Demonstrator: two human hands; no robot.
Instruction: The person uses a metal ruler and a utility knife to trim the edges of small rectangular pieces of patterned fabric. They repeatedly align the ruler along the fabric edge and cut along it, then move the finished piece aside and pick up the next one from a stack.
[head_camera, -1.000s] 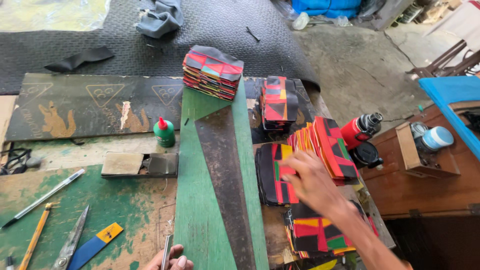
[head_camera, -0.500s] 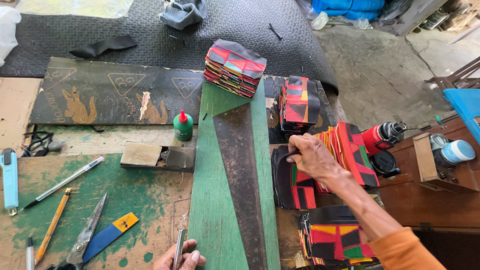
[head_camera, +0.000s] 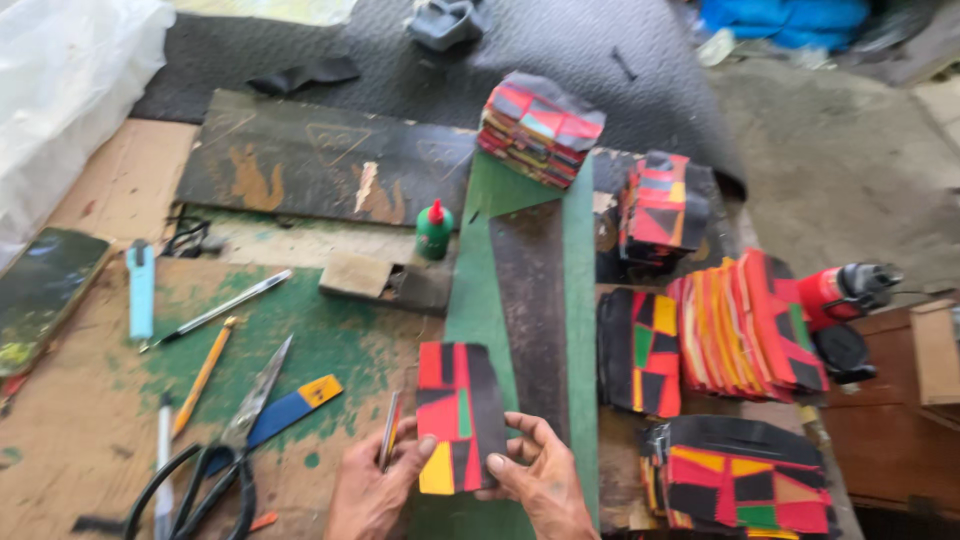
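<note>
Looking down from head height, both hands sit at the bottom edge of the view, palms down, fingers pointing away from the body. The left hand (head_camera: 372, 490) also pinches a thin flat tool (head_camera: 389, 432) upright against its fingers, while its thumb presses the lower left corner of a patchwork piece (head_camera: 460, 416) — a rectangle of black, red, yellow and green patches. The right hand (head_camera: 535, 470) grips the same piece from the right, thumb on its face, fingers curled at its edge; both hands are closed on it. The piece lies between the two hands, resting on a long green board (head_camera: 480, 300) with a dark strip (head_camera: 530, 310) down its middle. To the left on the paint-stained surface (head_camera: 80, 440) lie scissors (head_camera: 225, 450), a yellow pencil (head_camera: 203, 375), a pen (head_camera: 220, 310) and a pale blue cutter (head_camera: 140, 290). A small green glue bottle (head_camera: 433, 230) stands beyond — near a wooden block (head_camera: 357, 275). To the right, well apart from the hands, stacks of similar patchwork pieces (head_camera: 745, 320) crowd the surface, with another stack (head_camera: 538, 128) at the board's far end.
</note>
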